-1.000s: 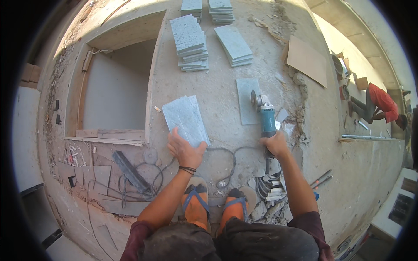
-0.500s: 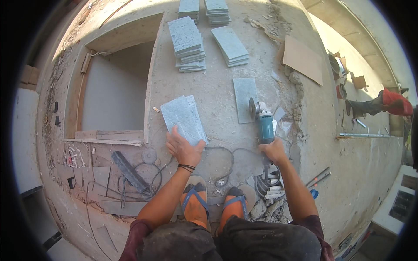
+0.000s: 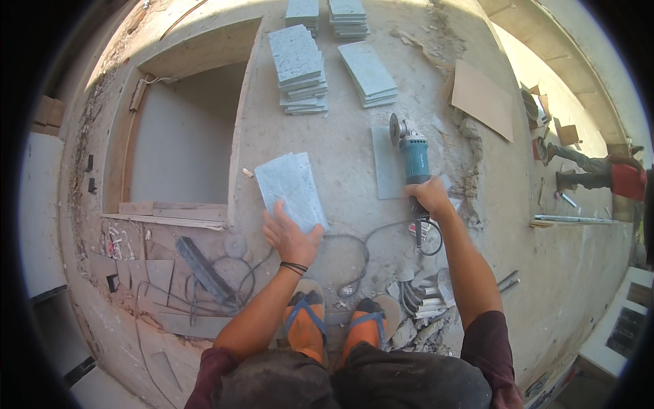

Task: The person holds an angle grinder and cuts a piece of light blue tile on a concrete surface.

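Note:
My right hand [image 3: 428, 196] is wrapped round the black rear of a teal angle grinder [image 3: 416, 155]. The grinder's disc [image 3: 395, 129] points away from me, above a flat grey stone tile [image 3: 387, 170] that the tool partly covers. My left hand [image 3: 293, 234] has its fingers spread over the near end of two overlapping pale stone tiles [image 3: 289, 183], with the thumb by their right corner. A dark power cord [image 3: 368, 249] runs from below the grinder across the ground towards the left.
Stacked tiles [image 3: 297, 65] stand ahead, with another low stack [image 3: 368, 71] beside them. A framed opening [image 3: 191, 136] lies left and a cardboard sheet [image 3: 482, 99] right. Rubble [image 3: 422, 334] is near my right foot. Another person [image 3: 606, 174] is at the far right.
My right hand has carried the grinder forward and up from beside the tile. My left hand stays at the tiles, almost unmoved. The other person's legs have shifted.

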A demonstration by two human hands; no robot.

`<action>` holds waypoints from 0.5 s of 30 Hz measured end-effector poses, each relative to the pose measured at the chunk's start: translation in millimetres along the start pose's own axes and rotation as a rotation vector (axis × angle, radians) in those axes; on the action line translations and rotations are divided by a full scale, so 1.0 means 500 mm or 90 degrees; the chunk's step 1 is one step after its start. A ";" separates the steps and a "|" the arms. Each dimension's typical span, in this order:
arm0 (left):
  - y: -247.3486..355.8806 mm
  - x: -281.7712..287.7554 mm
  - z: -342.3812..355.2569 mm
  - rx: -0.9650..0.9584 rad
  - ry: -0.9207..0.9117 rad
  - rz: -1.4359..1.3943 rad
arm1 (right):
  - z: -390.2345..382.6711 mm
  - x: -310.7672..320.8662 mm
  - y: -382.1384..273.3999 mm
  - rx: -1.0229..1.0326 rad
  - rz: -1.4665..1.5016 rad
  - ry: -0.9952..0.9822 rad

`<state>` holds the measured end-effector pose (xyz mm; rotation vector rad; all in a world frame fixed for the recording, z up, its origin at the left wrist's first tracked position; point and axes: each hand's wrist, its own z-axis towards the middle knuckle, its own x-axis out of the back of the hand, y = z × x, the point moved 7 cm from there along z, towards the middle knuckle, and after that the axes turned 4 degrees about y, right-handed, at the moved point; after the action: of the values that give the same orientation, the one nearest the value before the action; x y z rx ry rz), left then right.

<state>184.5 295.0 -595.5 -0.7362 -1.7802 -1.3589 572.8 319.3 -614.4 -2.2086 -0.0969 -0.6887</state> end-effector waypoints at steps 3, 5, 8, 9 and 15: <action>-0.011 0.005 -0.003 -0.006 0.011 0.007 | -0.009 0.019 -0.045 0.038 -0.026 -0.034; -0.012 -0.002 -0.005 -0.010 0.017 0.008 | -0.011 0.045 -0.061 0.055 -0.039 -0.072; -0.012 -0.004 -0.003 -0.010 0.016 0.010 | -0.007 0.082 -0.076 0.081 -0.161 -0.090; -0.010 -0.004 -0.003 -0.010 0.011 0.007 | -0.006 0.090 -0.078 0.105 -0.178 -0.092; -0.002 -0.003 -0.002 -0.022 0.016 0.021 | 0.012 0.103 -0.069 0.161 -0.264 -0.117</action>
<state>184.8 294.0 -597.1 -0.7602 -1.7225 -1.3740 609.6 339.1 -568.2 -2.0162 -0.7130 -0.6510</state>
